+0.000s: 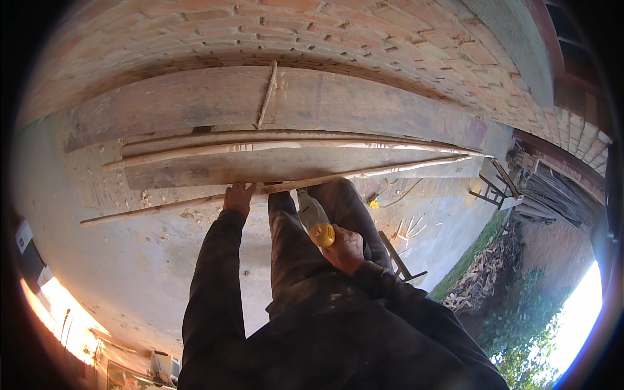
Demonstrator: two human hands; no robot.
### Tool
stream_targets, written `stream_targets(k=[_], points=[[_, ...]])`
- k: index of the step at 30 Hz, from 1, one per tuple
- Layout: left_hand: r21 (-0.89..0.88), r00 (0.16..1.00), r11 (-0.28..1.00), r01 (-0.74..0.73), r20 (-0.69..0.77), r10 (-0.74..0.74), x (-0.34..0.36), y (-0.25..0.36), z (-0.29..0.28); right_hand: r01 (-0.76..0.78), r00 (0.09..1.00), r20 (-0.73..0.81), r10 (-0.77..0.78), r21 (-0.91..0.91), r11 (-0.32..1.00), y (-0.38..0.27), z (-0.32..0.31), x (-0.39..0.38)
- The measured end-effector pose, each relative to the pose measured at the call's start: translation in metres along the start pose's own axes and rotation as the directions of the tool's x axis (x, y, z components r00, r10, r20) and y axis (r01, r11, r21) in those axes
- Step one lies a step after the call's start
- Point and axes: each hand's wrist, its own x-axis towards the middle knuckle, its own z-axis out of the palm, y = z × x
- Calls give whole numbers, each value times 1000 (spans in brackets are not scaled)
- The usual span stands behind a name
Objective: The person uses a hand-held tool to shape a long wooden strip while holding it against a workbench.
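Note:
A long, thin wooden pole (pixel 374 171) lies crosswise in front of my knees, peeled pale along part of its length. My left hand (pixel 239 197) is closed over this pole, left of my knees, its fingertips partly hidden. My right hand (pixel 346 251) grips the rear of a grey and yellow power tool (pixel 314 219). The tool's narrow front end points away from me and meets the pole between my knees, or comes very near it; the exact contact is too small to see.
Beyond, a second peeled pole (pixel 279 146) lies on wide wooden boards (pixel 195 101) along a brick wall (pixel 325 32). A short stick (pixel 267 95) crosses the far board. Wood shavings litter the concrete floor (pixel 156 273). Stacked sticks (pixel 562 195) and a small metal frame (pixel 489 192) stand right.

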Motion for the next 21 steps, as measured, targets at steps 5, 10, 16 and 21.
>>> stream_targets(k=[5,10,16,21], points=[[6,999,999,-48,1,48,0,1,-6,-22,1000,21,22,-7,1000,3,-1,3],[61,996,994,-90,-14,91,1,1,-12,-33,999,38,33,23,999,2,-5,6],[187,999,981,-41,38,35,11,5,1,-41,998,52,40,11,999,0,-8,7],[212,1000,977,-3,-9,5,10,11,7,-32,999,41,32,12,999,4,-2,3]])
